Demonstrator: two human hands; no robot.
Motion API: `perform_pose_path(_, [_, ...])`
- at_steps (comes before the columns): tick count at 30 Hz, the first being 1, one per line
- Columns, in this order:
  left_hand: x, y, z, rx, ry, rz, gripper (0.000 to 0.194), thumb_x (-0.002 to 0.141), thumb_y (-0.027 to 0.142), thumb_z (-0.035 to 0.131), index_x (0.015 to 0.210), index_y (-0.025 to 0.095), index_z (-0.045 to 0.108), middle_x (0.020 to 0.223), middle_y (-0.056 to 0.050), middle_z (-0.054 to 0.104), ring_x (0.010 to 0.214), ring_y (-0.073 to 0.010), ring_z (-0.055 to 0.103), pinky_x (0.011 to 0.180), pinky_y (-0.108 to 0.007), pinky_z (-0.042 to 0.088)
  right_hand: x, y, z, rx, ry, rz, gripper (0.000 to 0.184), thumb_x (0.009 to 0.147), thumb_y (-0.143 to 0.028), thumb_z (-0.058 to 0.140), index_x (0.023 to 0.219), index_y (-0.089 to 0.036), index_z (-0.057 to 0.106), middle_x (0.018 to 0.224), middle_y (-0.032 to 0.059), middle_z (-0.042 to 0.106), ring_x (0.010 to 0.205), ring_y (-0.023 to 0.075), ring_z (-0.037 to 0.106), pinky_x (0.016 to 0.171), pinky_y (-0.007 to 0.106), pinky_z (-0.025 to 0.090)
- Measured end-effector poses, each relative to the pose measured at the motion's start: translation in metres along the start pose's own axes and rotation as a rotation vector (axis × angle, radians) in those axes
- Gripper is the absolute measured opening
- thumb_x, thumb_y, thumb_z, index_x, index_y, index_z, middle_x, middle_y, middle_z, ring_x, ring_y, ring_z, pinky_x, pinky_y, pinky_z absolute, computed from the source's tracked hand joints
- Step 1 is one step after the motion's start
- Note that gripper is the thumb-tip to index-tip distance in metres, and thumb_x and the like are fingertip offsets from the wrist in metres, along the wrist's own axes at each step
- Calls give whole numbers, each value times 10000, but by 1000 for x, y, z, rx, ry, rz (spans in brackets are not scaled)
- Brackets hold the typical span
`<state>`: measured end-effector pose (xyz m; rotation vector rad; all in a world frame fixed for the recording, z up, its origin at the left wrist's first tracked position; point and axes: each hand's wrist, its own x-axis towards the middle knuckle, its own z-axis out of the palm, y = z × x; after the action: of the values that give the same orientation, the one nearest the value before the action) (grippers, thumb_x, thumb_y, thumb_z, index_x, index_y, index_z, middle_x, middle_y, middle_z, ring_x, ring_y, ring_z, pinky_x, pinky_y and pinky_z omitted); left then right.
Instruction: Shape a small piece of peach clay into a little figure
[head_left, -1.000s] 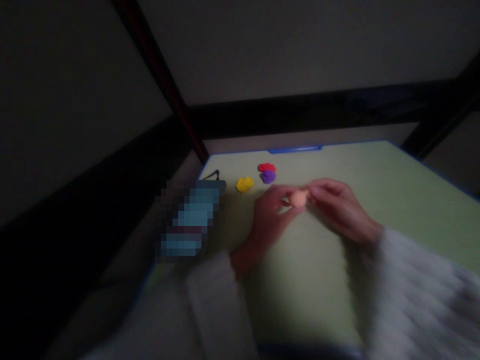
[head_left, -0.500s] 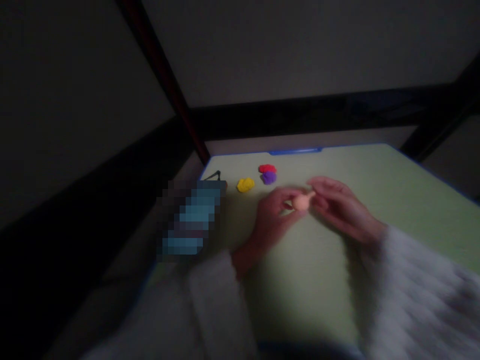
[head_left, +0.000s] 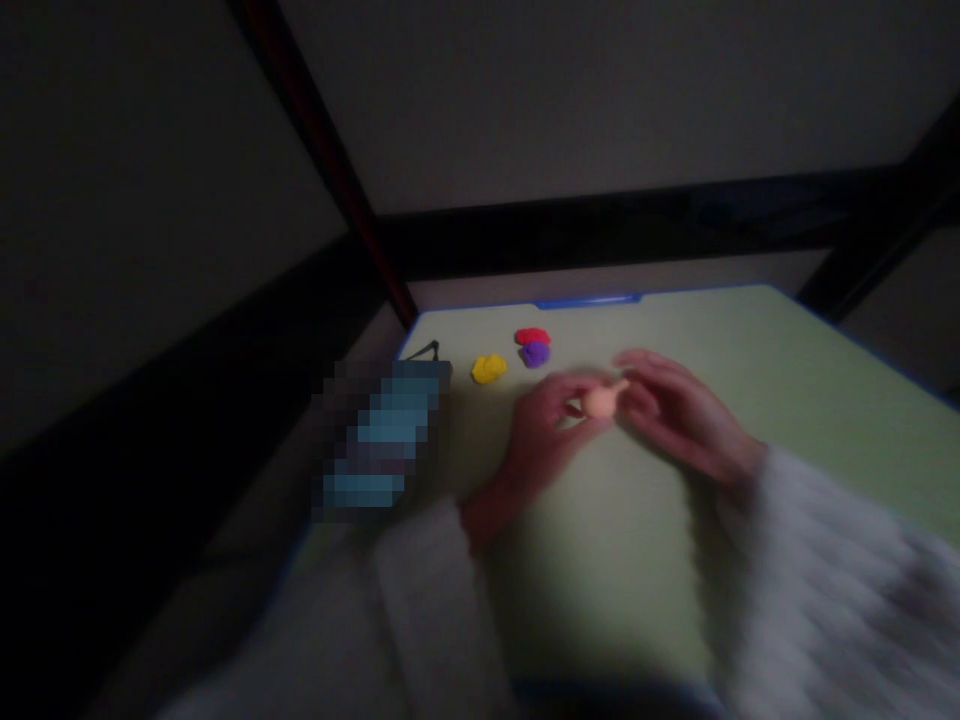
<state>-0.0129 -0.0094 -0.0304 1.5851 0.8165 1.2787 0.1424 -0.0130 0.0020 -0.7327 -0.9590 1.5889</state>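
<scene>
My left hand (head_left: 540,425) is closed, its thumb and fingers pinching a small peach-coloured ball of modelling clay (head_left: 598,403). A short thin stub (head_left: 621,386) sticks out of the ball, up and to the right. My right hand (head_left: 679,410) is curved around the end of this stub with its fingers apart; blur hides whether it touches the clay. Beyond the hands, a yellow lump of clay (head_left: 489,369) lies on the table. To its right, a purple lump (head_left: 535,354) rests against a red lump (head_left: 532,336).
The pale green table (head_left: 600,560) has a blue edge and a blue handle-like strip (head_left: 591,301) at its far side. At the left edge lies a pixelated blue-and-dark object (head_left: 386,430), with a thin dark loop (head_left: 433,349) behind it. A wall stands beyond the table.
The view has shifted very slightly. Both hands keep nearly the same pose around the peach-coloured clay, and the lumps on the table have not moved.
</scene>
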Motion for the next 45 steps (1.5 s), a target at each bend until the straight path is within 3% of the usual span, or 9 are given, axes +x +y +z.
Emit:
perform_pose_path(6, [-1,-1,1,-4,-25,22,324,655,203,712,960,164,613,1087,-101,648,945,-180,620,771,-264,499,-2,-2,1,0,8,65,139,644,-166,694,756,-244,672,544,-69,552,407,43,369,389,167,314])
perform_pose_path(12, [-1,0,1,5,-11,19,325,644,201,717,948,149,614,1068,-104,650,925,-182,621,754,-258,500,-1,0,-2,84,-22,52,232,608,-97,713,784,-232,646,579,-75,599,405,23,421,396,120,362])
perform_pose_path(19, [0,2,-1,8,19,45,305,650,204,710,939,157,623,1034,-87,656,919,-171,620,748,-247,506,2,5,-5,100,-26,-31,105,675,-240,735,755,-198,684,445,-84,439,399,26,342,381,108,338])
perform_pose_path(26, [0,4,-1,-7,61,34,268,655,198,705,910,158,629,1000,-72,657,894,-158,618,734,-232,501,3,12,-10,-69,143,-81,210,558,-275,818,733,-188,740,657,-1,660,483,45,462,443,179,378])
perform_pose_path(39, [0,3,1,-7,72,27,274,633,192,712,890,158,623,970,-68,644,871,-158,609,733,-249,503,2,13,-3,-117,169,-185,126,584,-262,798,578,-183,700,585,-33,549,519,52,449,462,189,349])
perform_pose_path(45, [0,5,2,-23,68,6,265,633,185,712,883,159,627,969,-68,648,879,-157,609,735,-243,496,3,15,-3,-88,188,-181,151,554,-289,815,607,-192,713,598,-29,591,523,51,465,485,186,372])
